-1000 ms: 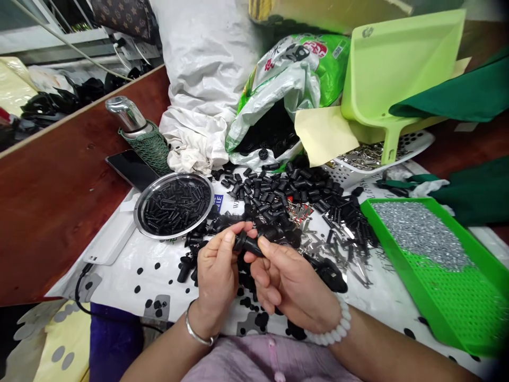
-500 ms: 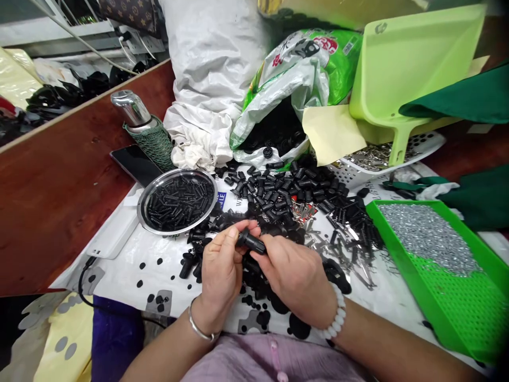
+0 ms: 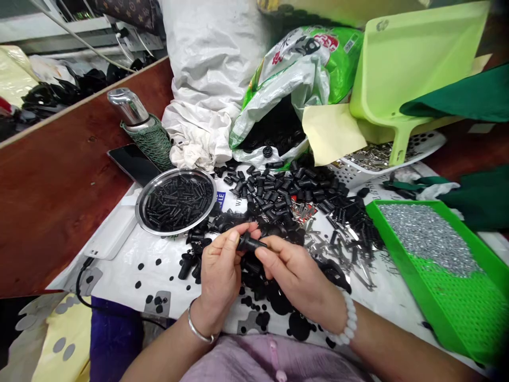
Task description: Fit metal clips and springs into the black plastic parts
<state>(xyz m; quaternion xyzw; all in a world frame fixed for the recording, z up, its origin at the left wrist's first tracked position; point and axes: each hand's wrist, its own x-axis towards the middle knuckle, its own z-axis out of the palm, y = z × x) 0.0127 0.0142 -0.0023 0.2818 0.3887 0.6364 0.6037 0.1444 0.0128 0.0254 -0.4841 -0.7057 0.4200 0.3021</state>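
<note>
Hardly moved since a moment ago, the left hand [image 3: 220,268] and right hand [image 3: 296,276] each pinch tight on one end of the small black part [image 3: 249,243], which lies left to right between them, just above the black pieces [image 3: 278,193] on the tabletop [image 3: 119,273].

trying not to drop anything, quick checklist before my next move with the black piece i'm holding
1. Left hand grips one end of the black part: ok.
2. Right hand pinches the other end: ok.
3. Part seated together properly: cannot tell, the fingers cover much of it.
4. Steel dish of small black pieces sits flat, left of the hands: ok.
5. Pile of loose black parts lies just beyond the hands: ok.
6. Spotted sheet under the hands free of strays: not ok, loose black pieces lie scattered there.
</note>
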